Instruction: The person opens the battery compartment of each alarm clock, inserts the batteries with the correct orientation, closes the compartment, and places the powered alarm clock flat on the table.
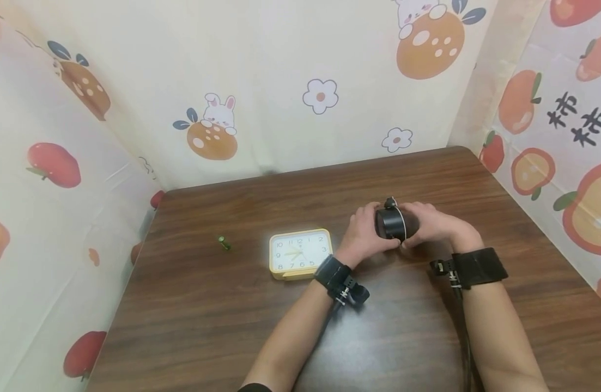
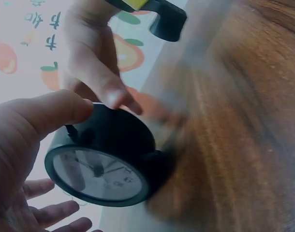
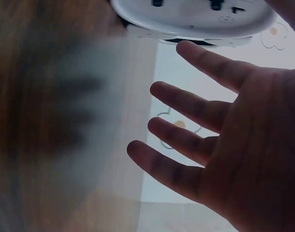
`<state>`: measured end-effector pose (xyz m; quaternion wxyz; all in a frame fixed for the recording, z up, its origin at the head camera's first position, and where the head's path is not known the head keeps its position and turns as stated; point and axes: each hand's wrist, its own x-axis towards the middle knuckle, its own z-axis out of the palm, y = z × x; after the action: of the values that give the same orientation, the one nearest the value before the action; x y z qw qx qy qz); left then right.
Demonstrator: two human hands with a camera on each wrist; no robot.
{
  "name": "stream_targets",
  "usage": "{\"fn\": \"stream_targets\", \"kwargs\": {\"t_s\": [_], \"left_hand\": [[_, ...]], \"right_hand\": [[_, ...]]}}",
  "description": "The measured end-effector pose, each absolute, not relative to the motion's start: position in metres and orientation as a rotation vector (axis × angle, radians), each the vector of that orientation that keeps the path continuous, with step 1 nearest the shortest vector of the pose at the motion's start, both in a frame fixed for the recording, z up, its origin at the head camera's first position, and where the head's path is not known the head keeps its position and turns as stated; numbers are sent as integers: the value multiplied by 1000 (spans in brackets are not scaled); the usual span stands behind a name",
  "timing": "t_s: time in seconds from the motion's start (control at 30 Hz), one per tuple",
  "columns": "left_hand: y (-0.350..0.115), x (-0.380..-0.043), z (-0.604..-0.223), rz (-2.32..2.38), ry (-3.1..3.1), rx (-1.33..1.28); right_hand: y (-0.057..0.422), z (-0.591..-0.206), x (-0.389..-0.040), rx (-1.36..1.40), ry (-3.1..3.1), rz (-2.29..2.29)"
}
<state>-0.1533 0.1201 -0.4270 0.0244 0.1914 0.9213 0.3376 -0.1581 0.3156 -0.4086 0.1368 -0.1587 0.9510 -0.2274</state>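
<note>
A round black alarm clock [image 1: 391, 224] is held between both hands above the right part of the table. My left hand [image 1: 361, 234] grips its left side, and the thumb [image 2: 65, 113] lies on the black casing in the left wrist view. From the other side my right hand [image 1: 430, 222] holds it with thumb and index finger. In the right wrist view the clock's white back [image 3: 196, 17] shows at the top edge, while the other right fingers [image 3: 181, 106] spread away from it. The clock's dial [image 2: 99, 174] is tilted and partly lost in glare.
A yellow-rimmed rectangular clock [image 1: 300, 252] lies face up left of my left hand. Farther left is a small green item [image 1: 224, 242], too small to identify. The brown wooden table [image 1: 207, 326] is bordered by printed curtains [image 1: 280, 65] at the back and sides.
</note>
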Motion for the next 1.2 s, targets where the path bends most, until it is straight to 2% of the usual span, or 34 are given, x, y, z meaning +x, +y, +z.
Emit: {"fn": "stream_targets", "kwargs": {"t_s": [0.73,1.2], "left_hand": [[118,-151,-428,923,2948,709],[119,-149,-429,929,2912,641]], "right_hand": [[317,-428,-165,-542,2673,-826],[315,-408,-160,-559,2712,-880]]}}
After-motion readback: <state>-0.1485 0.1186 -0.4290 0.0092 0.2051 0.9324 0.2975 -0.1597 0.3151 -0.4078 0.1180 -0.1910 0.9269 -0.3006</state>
